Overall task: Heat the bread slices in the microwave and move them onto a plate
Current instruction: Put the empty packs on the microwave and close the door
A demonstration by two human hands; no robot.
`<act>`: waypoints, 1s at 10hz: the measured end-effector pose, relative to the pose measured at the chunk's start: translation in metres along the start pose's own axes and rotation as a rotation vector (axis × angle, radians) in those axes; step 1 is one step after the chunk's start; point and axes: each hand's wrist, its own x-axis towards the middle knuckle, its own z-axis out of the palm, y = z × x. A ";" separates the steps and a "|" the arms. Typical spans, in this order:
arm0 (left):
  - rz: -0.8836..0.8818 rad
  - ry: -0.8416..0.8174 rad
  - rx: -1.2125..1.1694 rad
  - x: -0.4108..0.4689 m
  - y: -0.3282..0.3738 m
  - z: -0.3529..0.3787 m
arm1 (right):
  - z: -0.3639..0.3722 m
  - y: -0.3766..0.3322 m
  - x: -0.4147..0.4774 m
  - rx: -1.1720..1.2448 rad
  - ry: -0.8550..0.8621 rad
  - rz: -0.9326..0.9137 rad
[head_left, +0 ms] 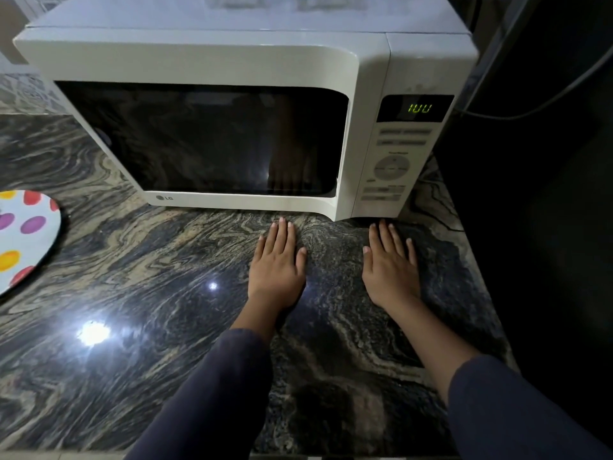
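A white microwave (205, 58) stands at the back of a dark marbled counter (149, 310), its door shut and its window dark, so nothing inside can be seen. Green digits glow on its display (419, 108) above the button panel (391, 167). My left hand (277, 263) lies flat on the counter just before the door's lower right corner, fingers straight. My right hand (391, 263) lies flat beside it, below the button panel. Both hold nothing. A white plate with coloured dots (23, 234) sits at the left edge, partly cut off. No bread is visible.
A dark appliance or wall (537, 194) rises right of the microwave, with a grey cable (530, 104) running across it. The counter's front edge runs along the bottom of the view. Light glares off the counter at lower left.
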 end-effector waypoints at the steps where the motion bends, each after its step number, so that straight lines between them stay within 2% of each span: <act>1: -0.001 0.003 0.001 0.000 0.000 -0.001 | -0.001 0.000 -0.001 0.009 0.002 0.000; 10: 0.006 0.033 -0.014 -0.001 0.000 0.000 | -0.002 0.000 -0.001 0.030 0.043 0.002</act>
